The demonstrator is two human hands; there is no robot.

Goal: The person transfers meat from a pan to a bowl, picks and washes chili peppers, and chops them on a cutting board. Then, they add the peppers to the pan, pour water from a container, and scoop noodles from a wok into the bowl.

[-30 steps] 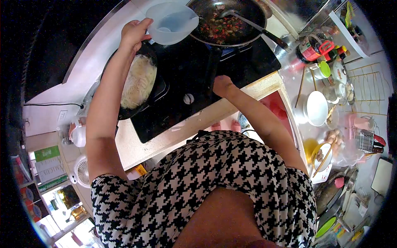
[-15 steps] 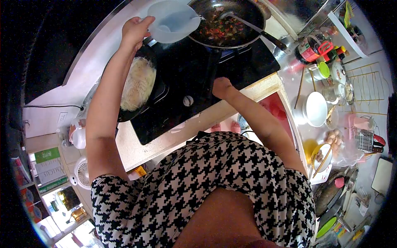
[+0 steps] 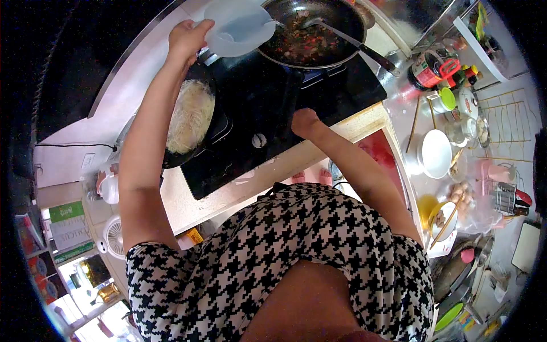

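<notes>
My left hand [image 3: 191,41] grips the rim of a translucent bowl [image 3: 236,28], which is tilted at the wok's left edge with a little clear liquid at its lip. Chopped red and green pieces lie in the dark wok [image 3: 342,48] on the black stove [image 3: 256,108], and a metal spatula [image 3: 347,39] rests in it, its handle over the right rim. My right hand [image 3: 305,122] is closed around the wok's dark handle [image 3: 293,88] above the front of the stove. Pale noodles [image 3: 191,117] fill a pan on the left, beneath my left forearm.
Right of the stove, the metal counter holds a white bowl [image 3: 435,154], chopsticks [image 3: 413,124], a jar with a green lid [image 3: 446,99], a red-labelled bottle [image 3: 424,69] and eggs [image 3: 460,196]. A white fan [image 3: 115,236] stands at the left.
The bowl in my left hand has shifted slightly up and is tilted a little more, with less liquid in it. The wok's contents look wetter and darker. My right hand has barely moved.
</notes>
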